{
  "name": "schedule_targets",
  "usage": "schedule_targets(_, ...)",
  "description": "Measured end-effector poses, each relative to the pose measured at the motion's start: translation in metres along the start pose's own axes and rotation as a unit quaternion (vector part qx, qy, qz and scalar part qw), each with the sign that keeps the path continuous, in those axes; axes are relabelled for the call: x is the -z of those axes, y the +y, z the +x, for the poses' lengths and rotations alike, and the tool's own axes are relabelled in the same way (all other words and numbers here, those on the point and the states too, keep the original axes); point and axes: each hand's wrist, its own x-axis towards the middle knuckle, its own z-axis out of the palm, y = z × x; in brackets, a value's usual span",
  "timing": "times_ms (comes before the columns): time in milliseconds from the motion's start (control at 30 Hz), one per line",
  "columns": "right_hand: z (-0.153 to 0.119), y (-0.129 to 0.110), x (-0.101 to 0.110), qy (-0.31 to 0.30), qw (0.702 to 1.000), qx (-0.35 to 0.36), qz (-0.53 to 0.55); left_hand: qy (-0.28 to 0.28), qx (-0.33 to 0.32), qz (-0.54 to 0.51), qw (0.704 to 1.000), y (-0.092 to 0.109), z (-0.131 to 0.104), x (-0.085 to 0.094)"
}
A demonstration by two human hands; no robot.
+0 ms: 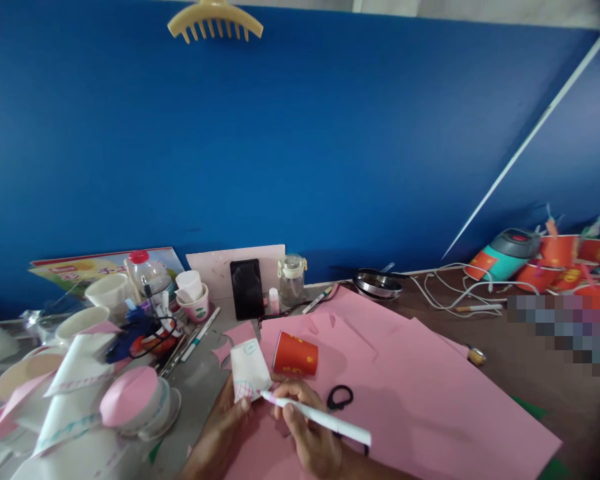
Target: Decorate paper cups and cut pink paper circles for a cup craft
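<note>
My left hand (223,420) is closed around the lower part of a white paper cup (249,363). The cup is tilted, with a small teal drawing near its upper end and pink cross-hatched lines near its lower end. A white marker pen (325,421) is gripped in my right hand (305,427), its pink tip at the cup's lower right edge. Just beyond my hands, a red paper cup (296,353) lies on its side on pink paper sheets (410,400). Beside my right hand is a black looped handle (340,397); the remainder of that tool is hidden.
Cut paper cups (75,373) and a pink-topped cup (130,397) crowd the left. At the back stand a dark phone (247,289) and a glass jar (292,279). Metal bowls (377,284), white cables (445,303) and red cups (560,252) lie toward the right.
</note>
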Motion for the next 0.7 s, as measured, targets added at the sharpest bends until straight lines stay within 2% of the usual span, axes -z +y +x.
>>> schedule_targets(300, -0.0009, 0.0029, 0.0013, -0.003, 1.000, -0.009, 0.012, 0.012, 0.010, -0.006, 1.000, -0.0040, 0.0010, 0.0046)
schedule_targets(533, -0.0004, 0.0017, 0.0052, -0.016, 1.000, -0.010, -0.002, 0.029, 0.004, -0.007, 1.000, -0.0019, 0.0005, 0.0004)
schedule_targets(700, 0.0010, 0.0029, 0.0055, -0.002, 1.000, -0.012, -0.019, 0.021, 0.006, 0.015, 1.000, 0.0001, 0.0000, -0.0002)
